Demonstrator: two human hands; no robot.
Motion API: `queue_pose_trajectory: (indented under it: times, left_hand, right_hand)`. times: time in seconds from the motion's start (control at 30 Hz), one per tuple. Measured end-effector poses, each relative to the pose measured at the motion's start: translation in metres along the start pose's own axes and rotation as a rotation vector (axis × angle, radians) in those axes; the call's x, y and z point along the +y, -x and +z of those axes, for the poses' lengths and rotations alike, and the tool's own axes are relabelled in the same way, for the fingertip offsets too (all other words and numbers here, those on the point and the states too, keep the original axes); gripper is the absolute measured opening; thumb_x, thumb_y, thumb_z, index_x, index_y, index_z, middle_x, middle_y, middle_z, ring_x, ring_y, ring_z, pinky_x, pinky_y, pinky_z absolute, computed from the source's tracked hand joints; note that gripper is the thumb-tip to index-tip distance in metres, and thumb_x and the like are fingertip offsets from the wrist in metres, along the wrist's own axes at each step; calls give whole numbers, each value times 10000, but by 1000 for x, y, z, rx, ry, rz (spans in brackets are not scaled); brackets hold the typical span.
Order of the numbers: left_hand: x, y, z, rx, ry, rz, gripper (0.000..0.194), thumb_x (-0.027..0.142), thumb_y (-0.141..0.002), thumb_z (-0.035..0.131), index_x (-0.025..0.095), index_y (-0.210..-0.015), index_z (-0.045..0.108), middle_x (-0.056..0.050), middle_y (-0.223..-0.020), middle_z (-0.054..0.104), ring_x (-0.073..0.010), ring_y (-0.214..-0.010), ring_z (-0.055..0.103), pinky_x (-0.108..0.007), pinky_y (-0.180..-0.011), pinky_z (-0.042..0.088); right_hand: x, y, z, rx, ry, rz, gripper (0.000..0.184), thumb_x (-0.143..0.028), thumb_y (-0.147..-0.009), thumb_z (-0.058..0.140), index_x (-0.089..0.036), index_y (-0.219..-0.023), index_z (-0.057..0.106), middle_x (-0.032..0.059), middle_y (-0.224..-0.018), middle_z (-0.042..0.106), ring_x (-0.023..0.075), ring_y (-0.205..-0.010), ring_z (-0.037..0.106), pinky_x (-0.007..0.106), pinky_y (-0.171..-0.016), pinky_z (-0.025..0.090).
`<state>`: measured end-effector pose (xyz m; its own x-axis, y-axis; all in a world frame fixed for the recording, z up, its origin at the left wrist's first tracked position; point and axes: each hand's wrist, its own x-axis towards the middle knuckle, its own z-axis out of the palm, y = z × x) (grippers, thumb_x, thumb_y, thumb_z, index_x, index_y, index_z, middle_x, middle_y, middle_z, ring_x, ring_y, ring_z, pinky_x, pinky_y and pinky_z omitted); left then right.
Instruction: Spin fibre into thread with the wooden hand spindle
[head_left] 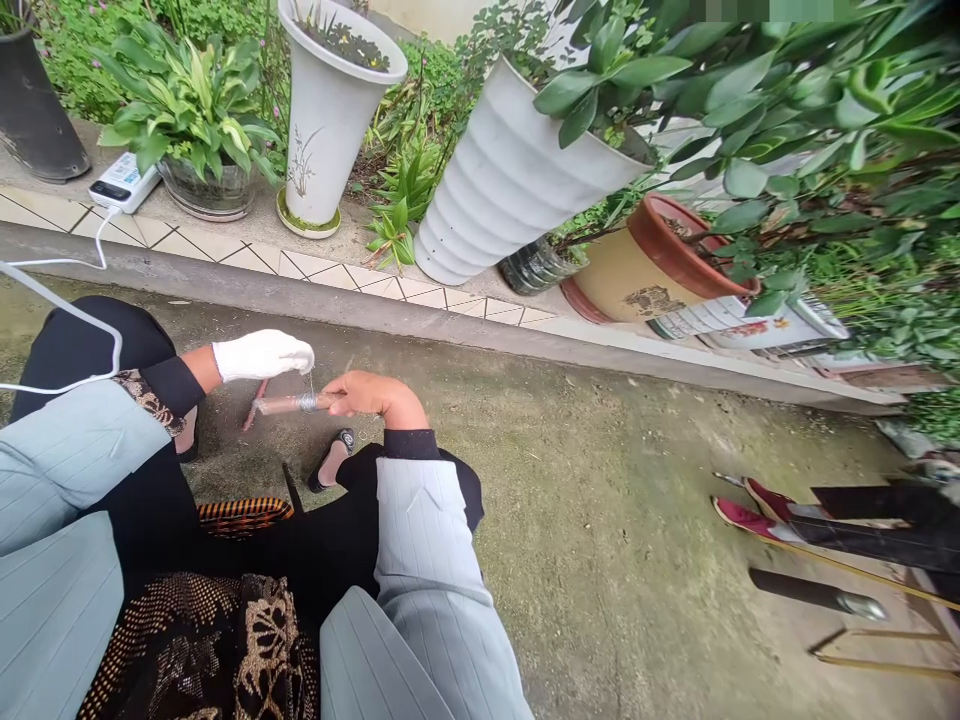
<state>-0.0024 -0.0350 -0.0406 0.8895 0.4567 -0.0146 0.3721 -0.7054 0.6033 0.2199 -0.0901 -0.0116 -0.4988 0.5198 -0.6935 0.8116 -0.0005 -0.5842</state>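
Observation:
My left hand (264,357) wears a white glove, its fingers pinched together on a thin, pale wire or thread. That strand runs down to a silvery winding (307,402) around a wooden stick (281,405). Bare, my right hand (365,394) is closed around the stick's right end, holding it roughly level above the ground. At its left end the stick meets a thin reddish crosspiece (256,407). I cannot tell how the two are joined.
Beyond my hands runs a low tiled ledge (277,262) bearing a white ribbed planter (517,170), other potted plants and a white device (124,183) with a cable. Below is concrete ground (585,520). Another person's red shoes (742,517) show at the right.

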Motion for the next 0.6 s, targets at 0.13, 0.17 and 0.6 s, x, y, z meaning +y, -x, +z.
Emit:
queue_pose_trajectory:
  times: [0.13, 0.17, 0.6]
  left_hand:
    - [5, 1, -3, 20, 196, -51, 333, 358, -925, 418, 109, -898, 638, -52, -843, 660, -137, -728, 532, -233, -719, 410]
    - [6, 1, -2, 28, 242, -73, 355, 382, -927, 408, 110, -899, 635, -48, -817, 653, -136, -707, 527, -234, -696, 414]
    - [16, -2, -1, -34, 59, 61, 356, 362, -938, 346, 168, -876, 638, -32, -848, 676, -133, -724, 573, -206, -713, 410]
  right_hand:
    - [0, 18, -5, -58, -219, -301, 281, -263, -734, 659, -169, -997, 688, -39, -681, 589, 92, -605, 499, 214, -595, 394]
    - [0, 24, -7, 2, -297, -359, 324, -291, -725, 676, -162, -1022, 680, -34, -705, 592, 93, -615, 497, 216, -597, 398]
    - [18, 4, -19, 825, 24, 225, 216, -268, -816, 598, -171, -991, 679, 62, -864, 671, 178, -781, 566, 275, -697, 393]
